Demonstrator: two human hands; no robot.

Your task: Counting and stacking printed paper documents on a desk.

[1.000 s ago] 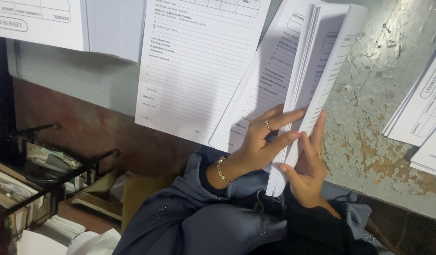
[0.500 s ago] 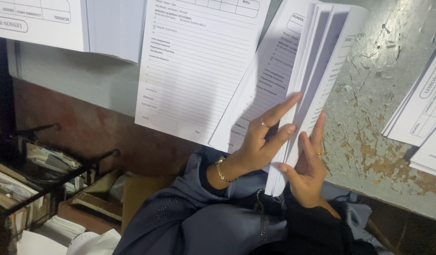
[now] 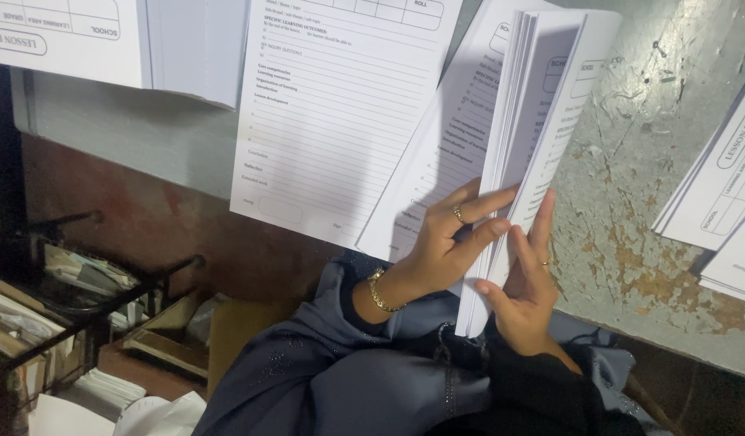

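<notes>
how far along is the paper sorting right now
Done: printed forms already lie in separate piles, such as the form sheet and the pile at right. In hand: the left hand and right hand fan a thick paper stack held on edge. Left: most of that stack looks unseparated.

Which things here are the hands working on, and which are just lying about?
In use:
left hand
right hand
lifted sheaf of printed forms
sheets beneath it

Lying about:
single printed form
paper stacks at right edge
stack at top left
dark metal rack
worn table
</notes>
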